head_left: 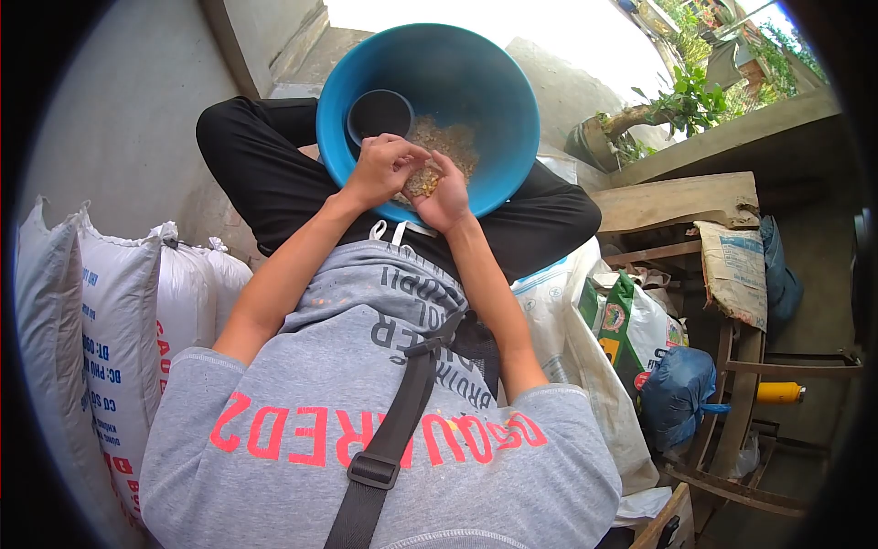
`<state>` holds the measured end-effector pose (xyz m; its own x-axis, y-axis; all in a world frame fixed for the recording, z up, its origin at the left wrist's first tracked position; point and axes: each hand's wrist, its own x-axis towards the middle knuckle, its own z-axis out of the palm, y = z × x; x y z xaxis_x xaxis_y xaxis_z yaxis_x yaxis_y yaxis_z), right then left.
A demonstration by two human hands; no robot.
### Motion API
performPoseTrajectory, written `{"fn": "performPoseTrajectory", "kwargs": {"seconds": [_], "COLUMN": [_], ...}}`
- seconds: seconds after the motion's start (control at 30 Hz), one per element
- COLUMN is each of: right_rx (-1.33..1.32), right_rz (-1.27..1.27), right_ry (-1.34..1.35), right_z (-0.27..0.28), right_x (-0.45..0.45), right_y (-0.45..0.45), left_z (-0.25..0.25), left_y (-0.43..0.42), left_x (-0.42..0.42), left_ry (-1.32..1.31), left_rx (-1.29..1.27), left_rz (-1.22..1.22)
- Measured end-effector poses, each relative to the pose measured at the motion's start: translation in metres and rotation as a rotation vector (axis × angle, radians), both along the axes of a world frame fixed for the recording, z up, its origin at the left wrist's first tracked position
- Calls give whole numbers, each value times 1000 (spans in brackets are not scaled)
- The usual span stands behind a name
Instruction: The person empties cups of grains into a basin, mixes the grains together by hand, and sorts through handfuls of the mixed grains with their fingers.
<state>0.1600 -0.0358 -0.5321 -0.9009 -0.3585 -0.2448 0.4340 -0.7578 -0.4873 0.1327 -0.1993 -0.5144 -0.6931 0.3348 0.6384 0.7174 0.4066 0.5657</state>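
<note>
A large blue basin [508, 119] rests between the crossed legs, with a dark round bowl [380, 117] inside it at the left. Loose grain [450, 146] lies on the basin's floor. Over the basin's near rim, my right hand [444, 194] is turned palm up and cupped, holding a small heap of yellowish grain [422, 181]. Just to its left is my left hand [387, 170], its fingers bent and drawn together above the heap; anything between its fingertips is too small to make out.
White printed sacks [119, 311] stand at the left. On the right are a wooden bench frame [681, 203], a blue plastic bag [679, 393], a green and white bag [631, 329] and a yellow cylinder [777, 392]. A plant [690, 101] grows at the upper right.
</note>
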Motion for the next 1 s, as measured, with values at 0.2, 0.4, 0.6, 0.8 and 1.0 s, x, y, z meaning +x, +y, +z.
{"fn": "performPoseTrajectory", "kwargs": {"seconds": [0.2,0.4,0.6,0.8,1.0], "right_rx": [7,13,24,11,-14], "right_rz": [1,-4,-34,-32,-30], "right_ry": [2,4,-14,6,-17], "right_z": [-6,5,7,-3,-18], "right_x": [-2,2,3,0,-6], "right_y": [1,-3,-2,1,4], "left_z": [-5,-4,1,0,1], "left_y": [0,-1,0,0,2], "left_x": [-5,-3,0,-2,1], "left_ry": [-338,-487,-373,-183,-231], "left_rx": [140,280,180,77,99], "left_rz": [-53,-58,-79,-64,-65]}}
